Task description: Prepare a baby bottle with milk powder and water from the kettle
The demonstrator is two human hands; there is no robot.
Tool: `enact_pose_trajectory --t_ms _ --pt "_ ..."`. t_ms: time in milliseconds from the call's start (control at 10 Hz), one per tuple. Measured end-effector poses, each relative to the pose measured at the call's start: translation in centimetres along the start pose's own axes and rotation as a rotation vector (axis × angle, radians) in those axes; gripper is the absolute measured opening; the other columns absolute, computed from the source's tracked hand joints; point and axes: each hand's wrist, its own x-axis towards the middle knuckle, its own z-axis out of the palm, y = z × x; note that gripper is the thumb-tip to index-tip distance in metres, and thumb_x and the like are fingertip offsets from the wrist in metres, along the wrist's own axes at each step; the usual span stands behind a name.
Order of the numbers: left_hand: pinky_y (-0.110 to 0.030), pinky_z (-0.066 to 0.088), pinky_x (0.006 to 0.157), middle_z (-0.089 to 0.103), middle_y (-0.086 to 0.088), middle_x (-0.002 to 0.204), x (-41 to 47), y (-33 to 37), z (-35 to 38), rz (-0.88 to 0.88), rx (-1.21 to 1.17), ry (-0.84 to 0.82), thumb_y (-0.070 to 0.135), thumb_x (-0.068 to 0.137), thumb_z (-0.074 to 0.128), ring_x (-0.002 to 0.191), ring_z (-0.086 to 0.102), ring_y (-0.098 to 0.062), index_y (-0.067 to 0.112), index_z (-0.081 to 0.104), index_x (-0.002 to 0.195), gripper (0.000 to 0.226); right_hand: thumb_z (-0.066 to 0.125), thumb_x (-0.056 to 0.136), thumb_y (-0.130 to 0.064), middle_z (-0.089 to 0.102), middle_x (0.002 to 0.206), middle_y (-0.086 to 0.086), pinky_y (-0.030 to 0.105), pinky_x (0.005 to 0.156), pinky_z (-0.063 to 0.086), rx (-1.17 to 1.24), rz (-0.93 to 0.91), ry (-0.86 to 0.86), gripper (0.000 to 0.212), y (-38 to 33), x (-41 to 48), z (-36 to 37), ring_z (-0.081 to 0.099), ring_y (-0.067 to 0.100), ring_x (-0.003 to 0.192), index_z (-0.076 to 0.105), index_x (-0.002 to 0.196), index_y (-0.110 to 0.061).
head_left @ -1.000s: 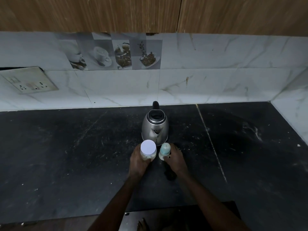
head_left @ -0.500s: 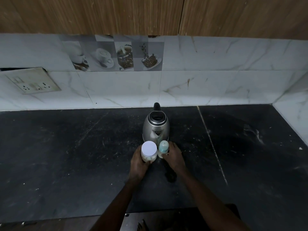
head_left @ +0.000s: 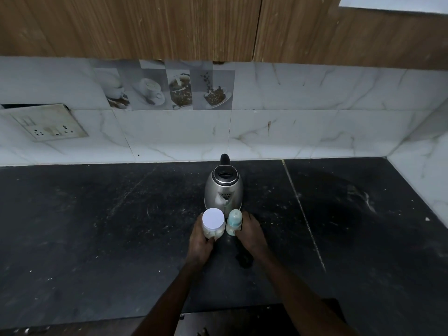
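Change: over the last second the baby bottle [head_left: 234, 220] had edged closer to the powder jar [head_left: 213, 224]. Both hands had kept their hold, and the view had tipped up to take in more of the cabinets [head_left: 145, 25].
Left hand [head_left: 200, 241]: just below the centre of the frame, fingers and thumb wrapped round the lower body of the powder jar.
Right hand [head_left: 251, 235]: just right of the left one, fingers curled round the right side of the baby bottle.
Powder jar: upright, clear-walled with pale contents and a white round lid [head_left: 213, 218] turned toward the camera.
Baby bottle: upright with a pale teal cap, just beside the jar on its right. Whether the two touched could not be told.
Kettle [head_left: 224, 190]: a steel body with a black handle, at frame centre just behind the jar and bottle, its spout pointing at them.
Counter [head_left: 97, 226]: a dark, scuffed slab across the lower half of the frame. Whether the jar and bottle rested on it or were held just above it could not be told.
Dark object [head_left: 244, 259]: lay on the counter under the right wrist, too dim to identify.
Wall: white marble tiles [head_left: 315, 122], with a strip of coffee-cup pictures [head_left: 167, 89] at upper centre and a socket plate [head_left: 48, 124] at the left edge.
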Motion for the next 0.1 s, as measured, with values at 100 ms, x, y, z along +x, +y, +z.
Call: enact_pose_trajectory --t_ms 100 --pt "-0.045 0.027 0.128 0.033 -0.017 0.167 0.16 -0.25 0.18 -0.068 0.003 -0.002 -0.009 0.087 0.069 0.156 0.031 -0.031 -0.001 0.020 0.162 0.090 0.066 0.093 -0.007 0.052 0.147 0.012 0.040 0.109 0.044 -0.044 -0.016 0.051 0.056 0.30 -0.14 -0.12 0.053 0.033 0.136 0.048 0.146 -0.009"
